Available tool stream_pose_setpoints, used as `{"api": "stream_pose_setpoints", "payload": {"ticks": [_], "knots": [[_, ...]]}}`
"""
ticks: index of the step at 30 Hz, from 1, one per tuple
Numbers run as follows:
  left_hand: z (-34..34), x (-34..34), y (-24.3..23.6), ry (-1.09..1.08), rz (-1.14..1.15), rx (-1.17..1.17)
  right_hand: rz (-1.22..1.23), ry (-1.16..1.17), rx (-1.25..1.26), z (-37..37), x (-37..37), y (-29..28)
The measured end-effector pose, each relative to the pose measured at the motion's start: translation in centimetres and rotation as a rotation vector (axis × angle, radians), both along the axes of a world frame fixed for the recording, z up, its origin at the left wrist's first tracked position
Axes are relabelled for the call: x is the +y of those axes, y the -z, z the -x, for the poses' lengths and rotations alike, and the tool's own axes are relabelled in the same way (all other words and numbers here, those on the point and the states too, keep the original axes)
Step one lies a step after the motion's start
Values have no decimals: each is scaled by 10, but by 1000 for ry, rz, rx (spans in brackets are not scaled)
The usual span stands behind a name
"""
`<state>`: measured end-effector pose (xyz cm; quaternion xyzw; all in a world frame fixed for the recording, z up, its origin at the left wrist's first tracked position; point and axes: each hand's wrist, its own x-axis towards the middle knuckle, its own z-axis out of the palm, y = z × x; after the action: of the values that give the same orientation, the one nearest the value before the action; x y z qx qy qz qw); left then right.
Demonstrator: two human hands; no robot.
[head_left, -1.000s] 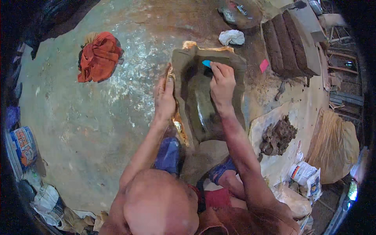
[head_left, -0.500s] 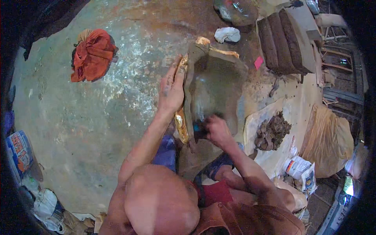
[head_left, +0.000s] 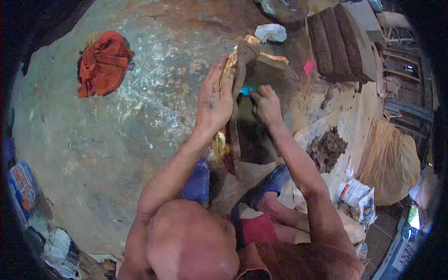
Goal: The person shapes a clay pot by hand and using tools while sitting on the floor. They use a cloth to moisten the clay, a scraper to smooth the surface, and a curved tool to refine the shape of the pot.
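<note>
A trough-like form lined with wet grey-brown clay (head_left: 259, 144) stands before me, its raised left wall tilted toward the right. Yellow-orange edges (head_left: 220, 142) show along its outer left side and far end. My left hand (head_left: 215, 100) lies along that outer left wall, palm against it, fingers stretched out toward the far end. Inside the hollow, my right hand (head_left: 267, 103) is closed on a small turquoise scraper (head_left: 247, 91), which touches the inner face of the left wall. Part of the scraper is hidden by the fingers.
A bundled red cloth (head_left: 105, 63) lies on the floor at the far left. Stacked dark clay blocks (head_left: 338, 46) stand far right, near a white lump (head_left: 270, 32) and a pink scrap (head_left: 308, 66). A clay heap (head_left: 328, 148) sits on a pale sheet right of the form.
My right hand has moved with the scraper from the near end toward the far end of the hollow. The form has tipped to the right, my left hand staying on its side.
</note>
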<state>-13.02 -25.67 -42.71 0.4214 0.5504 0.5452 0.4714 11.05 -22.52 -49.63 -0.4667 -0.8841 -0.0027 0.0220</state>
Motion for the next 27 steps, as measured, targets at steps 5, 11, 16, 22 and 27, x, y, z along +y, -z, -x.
{"api": "stream_pose_setpoints", "payload": {"ticks": [5,11,16,22,27], "knots": [[5,-2,-3,3,22,211,495,153,347,-24,-90,-9],[-10,4,7,-88,-70,199,532,-48,3,-6,-109,-93],[-19,10,0,-50,-59,180,-261,-118,79,-6,24,-97],[-16,4,-9,-39,-35,124,93,-114,-252,-19,11,-60],[-27,3,-18,-76,-60,63,425,238,276,-52,-64,-24]]}}
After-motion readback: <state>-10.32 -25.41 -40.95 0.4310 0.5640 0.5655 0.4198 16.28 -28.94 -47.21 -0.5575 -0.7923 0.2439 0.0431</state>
